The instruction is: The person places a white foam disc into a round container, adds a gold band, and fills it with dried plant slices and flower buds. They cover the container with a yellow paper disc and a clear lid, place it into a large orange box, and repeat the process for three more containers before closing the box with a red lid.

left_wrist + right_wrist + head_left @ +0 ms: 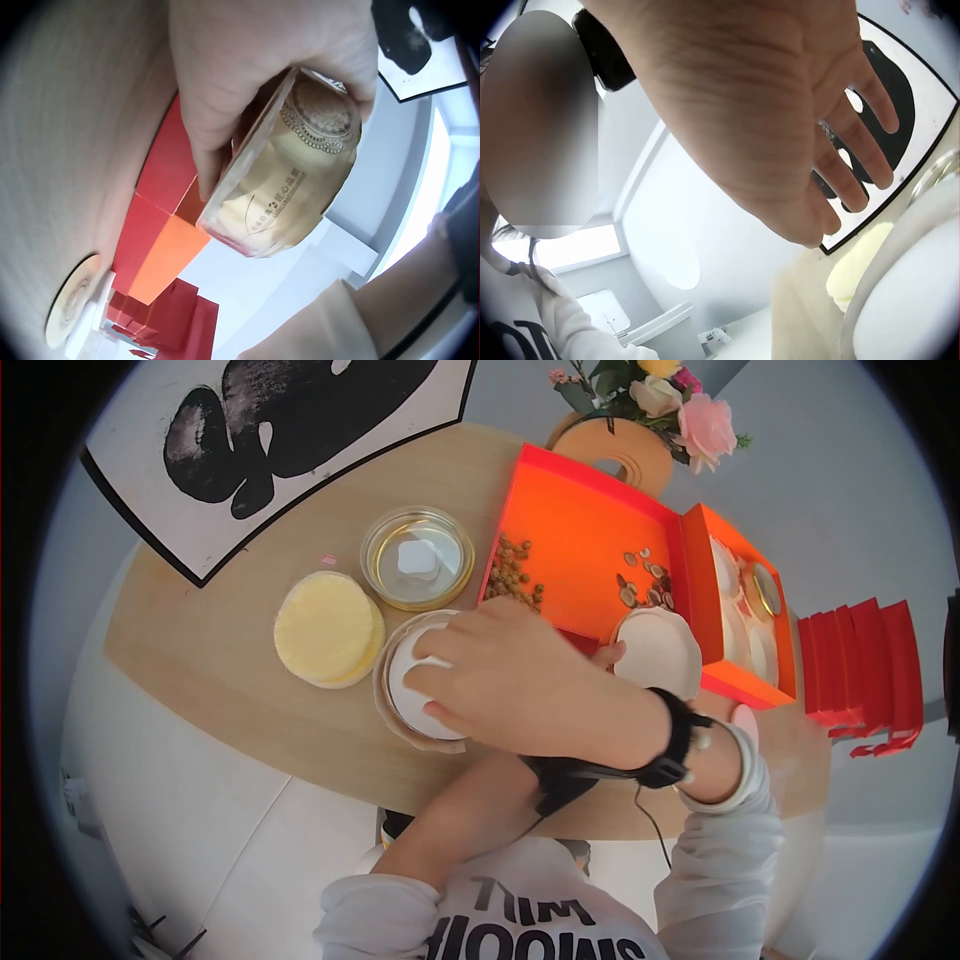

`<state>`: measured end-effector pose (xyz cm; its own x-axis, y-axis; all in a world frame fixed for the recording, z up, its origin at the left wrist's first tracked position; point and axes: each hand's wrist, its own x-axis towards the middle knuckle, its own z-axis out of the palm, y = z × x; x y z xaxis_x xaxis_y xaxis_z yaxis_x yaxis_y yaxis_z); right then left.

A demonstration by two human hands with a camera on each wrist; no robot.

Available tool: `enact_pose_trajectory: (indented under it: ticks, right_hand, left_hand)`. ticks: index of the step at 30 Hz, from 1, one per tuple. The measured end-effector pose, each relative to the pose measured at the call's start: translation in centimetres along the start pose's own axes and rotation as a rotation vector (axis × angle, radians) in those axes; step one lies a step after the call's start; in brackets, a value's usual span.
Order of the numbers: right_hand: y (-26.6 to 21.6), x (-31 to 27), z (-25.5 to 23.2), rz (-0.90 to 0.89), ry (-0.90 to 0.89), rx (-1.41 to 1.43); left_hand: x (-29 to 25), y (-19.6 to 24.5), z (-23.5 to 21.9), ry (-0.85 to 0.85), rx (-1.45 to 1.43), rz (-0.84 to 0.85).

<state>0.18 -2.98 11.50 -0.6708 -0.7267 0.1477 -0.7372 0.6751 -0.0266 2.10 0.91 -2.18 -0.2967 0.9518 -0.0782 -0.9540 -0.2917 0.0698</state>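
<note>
My arms cross, the right over the left. My right hand [510, 680] spreads over a round white piece [405, 695] inside a scalloped-rim beige container [388, 710]; its fingers [862, 146] are fairly straight and hold nothing. Behind it, partly hidden by the right wrist, my left hand [262, 52] grips a second scalloped container [658, 645], pale cream, with dark print and an ornate round pattern on its side [281, 187]. In the left wrist view that container is tilted, with thumb and fingers at its rim.
Yellow round pads [322, 628] and a clear round tin [440, 598] with a white packet lie at the left. An orange box [590, 510] holds small brown pieces; a second orange box [712, 630] holds round containers. Flowers [705, 430], red bags [865, 665] and a framed print [300, 465] surround them.
</note>
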Motion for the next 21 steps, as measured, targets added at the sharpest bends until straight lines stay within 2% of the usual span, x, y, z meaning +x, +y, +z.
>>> enact_pose_trajectory:
  ticks: [3, 4, 7, 8, 12, 15, 17, 21]
  right_hand:
    - [-0.9, 0.6, 1.1, -0.025, -0.016, 0.011]
    - [-1.0, 0.3, 1.2, -0.032, -0.027, 0.017]
    - [0.3, -0.9, 0.3, 0.008, -0.01, 0.044]
    - [1.0, -1.5, -0.3, 0.031, 0.005, 0.053]
    - [4.3, -3.6, -2.6, 0.274, -0.03, 0.078]
    - [6.7, -5.6, -4.3, 0.438, -0.082, 0.079]
    - [8.3, -7.2, -4.9, 0.545, -0.11, 0.112]
    - [11.0, -11.5, -4.8, 0.748, 0.011, 0.197]
  left_hand:
    - [-0.1, 0.5, 0.4, 0.02, -0.106, -0.204]
    - [-0.8, 0.3, 2.3, 0.083, -0.111, -0.148]
    - [0.1, 0.7, 0.6, -0.048, 0.006, -0.082]
    - [0.9, 0.2, -0.3, -0.045, 0.034, -0.001]
    - [3.4, -2.3, -2.4, -0.023, 0.146, 0.324]
    - [0.2, -0.5, 2.5, -0.065, 0.089, 0.257]
    - [0.5, -0.4, 1.7, -0.085, 0.106, 0.214]
    - [0.7, -0.3, 1.5, -0.106, 0.078, 0.199]
